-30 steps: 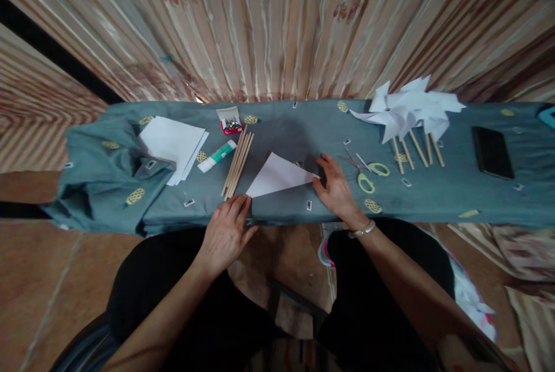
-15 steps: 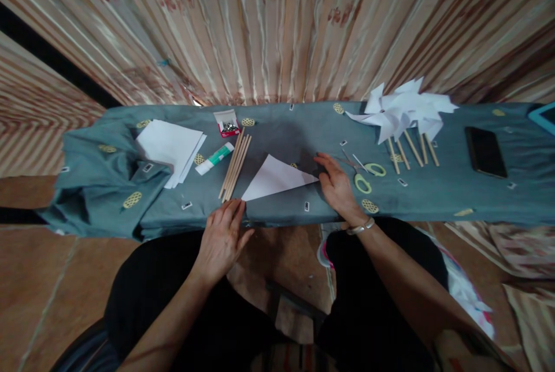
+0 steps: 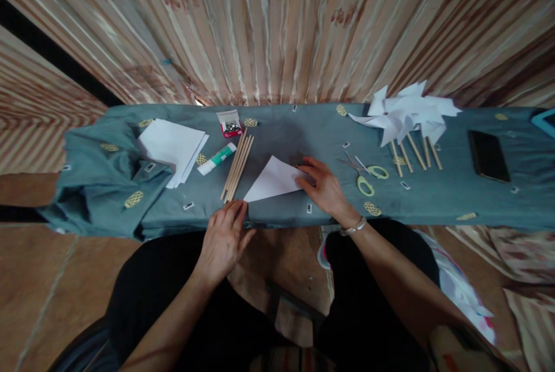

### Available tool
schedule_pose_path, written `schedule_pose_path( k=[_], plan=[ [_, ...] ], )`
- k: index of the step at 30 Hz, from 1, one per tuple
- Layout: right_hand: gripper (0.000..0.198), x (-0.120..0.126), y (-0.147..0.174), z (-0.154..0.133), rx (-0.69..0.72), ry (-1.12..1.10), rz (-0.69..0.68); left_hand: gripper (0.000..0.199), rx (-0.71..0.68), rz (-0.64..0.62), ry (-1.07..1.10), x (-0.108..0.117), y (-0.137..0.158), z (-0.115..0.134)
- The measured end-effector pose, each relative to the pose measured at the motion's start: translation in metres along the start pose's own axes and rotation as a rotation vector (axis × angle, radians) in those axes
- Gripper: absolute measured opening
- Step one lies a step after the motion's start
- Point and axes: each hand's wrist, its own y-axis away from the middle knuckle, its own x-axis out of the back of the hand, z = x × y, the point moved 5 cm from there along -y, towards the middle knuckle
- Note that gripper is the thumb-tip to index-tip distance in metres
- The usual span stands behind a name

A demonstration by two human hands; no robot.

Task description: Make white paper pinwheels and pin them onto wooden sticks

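Observation:
A white sheet of paper folded into a triangle (image 3: 275, 181) lies flat on the cloth-covered table. At its left corner rest the fingertips of my left hand (image 3: 225, 236), thumb spread away from the fingers. My right hand (image 3: 325, 187) lies over the right corner and hides that tip; its fingers are apart and bent on the paper. Just beyond my left hand is a bundle of thin wooden sticks (image 3: 238, 168). Scissors with light green handles (image 3: 366, 175) lie to the right of my right hand.
A glue stick (image 3: 217, 159), an open box of metal pins (image 3: 229, 124) and stacked white paper (image 3: 173, 149) are on the left. Several paper pinwheels (image 3: 405, 111) on sticks and a black phone (image 3: 489, 155) lie right. A striped curtain (image 3: 277, 30) hangs behind the table (image 3: 277, 216).
My right hand has slid left from the triangle's right tip onto the paper, covering that corner. My left hand stays at the left corner. The view has shifted slightly.

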Motion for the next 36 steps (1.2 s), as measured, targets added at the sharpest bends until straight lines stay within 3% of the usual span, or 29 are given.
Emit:
schedule_pose_path(
  k=[23, 31, 36],
  plan=[
    [0.027, 0.007, 0.006, -0.007, -0.007, -0.012, 0.047, 0.05, -0.015, 0.013, -0.031, 0.002, -0.002, 0.003],
    [0.017, 0.013, 0.006, -0.009, -0.046, -0.194, 0.102, 0.051, -0.012, 0.022, -0.034, -0.001, -0.001, 0.003],
    [0.008, 0.014, 0.004, -0.001, -0.155, -0.359, 0.089, 0.05, -0.015, 0.019, -0.026, 0.0, -0.002, 0.004]
  ],
)
